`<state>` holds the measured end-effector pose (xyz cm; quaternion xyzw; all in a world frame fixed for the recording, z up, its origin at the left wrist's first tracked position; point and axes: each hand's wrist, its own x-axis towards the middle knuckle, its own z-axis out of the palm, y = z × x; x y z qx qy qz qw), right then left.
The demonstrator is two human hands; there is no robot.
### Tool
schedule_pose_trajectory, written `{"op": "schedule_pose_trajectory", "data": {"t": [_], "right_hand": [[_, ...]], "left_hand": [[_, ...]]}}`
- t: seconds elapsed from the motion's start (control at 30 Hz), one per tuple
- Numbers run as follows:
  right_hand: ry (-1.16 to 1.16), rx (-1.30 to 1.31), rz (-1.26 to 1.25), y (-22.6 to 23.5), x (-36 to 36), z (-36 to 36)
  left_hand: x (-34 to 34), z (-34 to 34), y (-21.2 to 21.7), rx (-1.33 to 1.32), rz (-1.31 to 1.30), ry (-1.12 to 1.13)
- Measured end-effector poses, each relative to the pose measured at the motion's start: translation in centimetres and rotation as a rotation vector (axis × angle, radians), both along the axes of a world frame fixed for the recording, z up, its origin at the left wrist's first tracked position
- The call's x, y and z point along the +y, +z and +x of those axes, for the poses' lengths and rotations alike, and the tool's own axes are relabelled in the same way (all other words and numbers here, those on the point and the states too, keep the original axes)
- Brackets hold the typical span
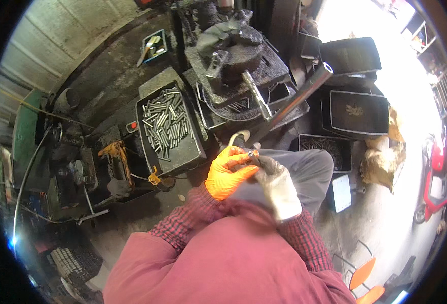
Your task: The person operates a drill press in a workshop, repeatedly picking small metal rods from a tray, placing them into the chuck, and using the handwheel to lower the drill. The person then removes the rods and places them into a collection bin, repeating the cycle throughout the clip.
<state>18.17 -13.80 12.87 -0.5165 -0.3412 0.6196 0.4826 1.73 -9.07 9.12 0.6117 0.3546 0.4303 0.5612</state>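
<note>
My left hand [224, 176], in an orange rubber glove, is closed with thumb and fingers pinched toward a small shiny metal piece [254, 153]. My right hand [276, 185] wears a pale glove with blackened fingers. Its fingers are closed around the same piece from the other side, so the two hands meet in front of my lap. Most of the piece is hidden by the fingers, and its full shape does not show. Just ahead of the hands a thick metal bar [304, 93] slants up to the right, near a greasy black machine vise [238, 50].
To the left, a metal tray [199, 148] holds many short steel pins [165, 121]. Black bins [359, 112] stand at the right, one with thin metal pieces. A yellow-handled tool [114, 152] and a red button [134, 125] are farther left. An orange chair [361, 273] stands behind me.
</note>
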Motion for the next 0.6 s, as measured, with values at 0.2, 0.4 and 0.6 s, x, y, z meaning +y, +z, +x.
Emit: {"op": "schedule_pose_trajectory", "data": {"t": [0.2,0.4,0.6], "right_hand": [[0.080,-0.310,0.154,1.9,1.1,0.2],[0.081,-0.482,0.133,1.9,0.3,2.2],[0.071,-0.450,0.160,-0.6,-0.9,3.3]], "left_hand": [[2.1,0.7,3.9,-0.043,0.000,-0.010],[16.6,-2.7,9.6,-0.328,0.183,0.240],[33.1,-0.2,8.8,-0.268,0.037,0.204]]}}
